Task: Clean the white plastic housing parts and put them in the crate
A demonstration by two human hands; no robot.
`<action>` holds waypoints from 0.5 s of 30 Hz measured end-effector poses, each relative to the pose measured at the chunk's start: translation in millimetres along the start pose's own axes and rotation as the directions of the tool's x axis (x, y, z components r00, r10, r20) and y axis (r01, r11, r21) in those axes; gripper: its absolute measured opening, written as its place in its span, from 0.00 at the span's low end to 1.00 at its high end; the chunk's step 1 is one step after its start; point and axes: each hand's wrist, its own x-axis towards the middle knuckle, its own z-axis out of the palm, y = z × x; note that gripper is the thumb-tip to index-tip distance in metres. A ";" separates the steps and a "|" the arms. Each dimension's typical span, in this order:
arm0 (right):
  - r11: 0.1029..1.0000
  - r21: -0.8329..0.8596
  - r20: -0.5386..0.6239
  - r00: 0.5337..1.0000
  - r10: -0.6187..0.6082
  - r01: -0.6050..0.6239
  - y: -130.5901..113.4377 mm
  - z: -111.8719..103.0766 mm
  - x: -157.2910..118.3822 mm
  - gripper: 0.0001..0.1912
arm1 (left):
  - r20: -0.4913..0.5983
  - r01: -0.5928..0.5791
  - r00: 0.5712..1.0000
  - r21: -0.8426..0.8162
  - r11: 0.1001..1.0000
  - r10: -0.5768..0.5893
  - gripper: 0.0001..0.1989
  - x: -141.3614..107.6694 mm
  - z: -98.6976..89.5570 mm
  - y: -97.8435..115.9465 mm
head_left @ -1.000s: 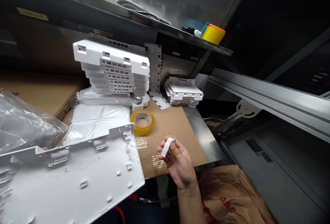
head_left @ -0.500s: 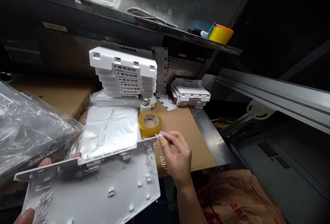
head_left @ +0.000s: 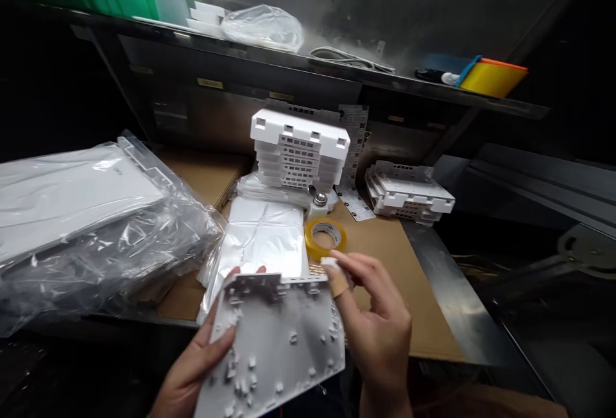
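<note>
My left hand [head_left: 199,357] grips a white plastic housing panel [head_left: 274,334] by its left side, thumb on the inner face. Small clips and posts stand up from that face, and the panel tilts toward me. My right hand [head_left: 373,315], with a tan bandage on one finger, pinches a small white wad [head_left: 330,264] at the panel's far right corner. Whether the wad touches the panel I cannot tell. Just beyond the fingertips lies a roll of yellow tape [head_left: 312,248]. A stack of flat clear plastic bags [head_left: 264,232] is behind the panel.
Stacked white housings [head_left: 301,129] stand at the back, with a smaller stack [head_left: 414,190] to the right. A small bottle with a metal top [head_left: 318,203] is near the tape. Bagged panels [head_left: 72,200] lie left. Above runs a metal shelf [head_left: 269,61].
The view has swung left and back, showing more of the bagged panels and shelf. The panel appears smaller and turned, with more of my left hand visible. The right hand still pinches the white wad.
</note>
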 end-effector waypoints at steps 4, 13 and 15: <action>0.987 0.104 0.106 0.985 -0.135 0.124 -47.1 28.4 5.2 0.09 | -0.131 0.053 0.989 -0.136 0.989 -0.071 0.44 5.6 23.0 -11.8; 0.989 0.100 0.062 0.991 -0.118 0.111 -39.8 35.1 -6.1 0.08 | -0.088 0.052 0.994 -0.156 0.986 -0.066 0.40 7.4 35.1 -17.1; 0.985 0.107 0.091 0.985 -0.144 0.134 -37.9 34.8 -6.3 0.08 | -0.105 0.037 0.993 -0.140 0.989 -0.052 0.42 7.9 33.0 -16.6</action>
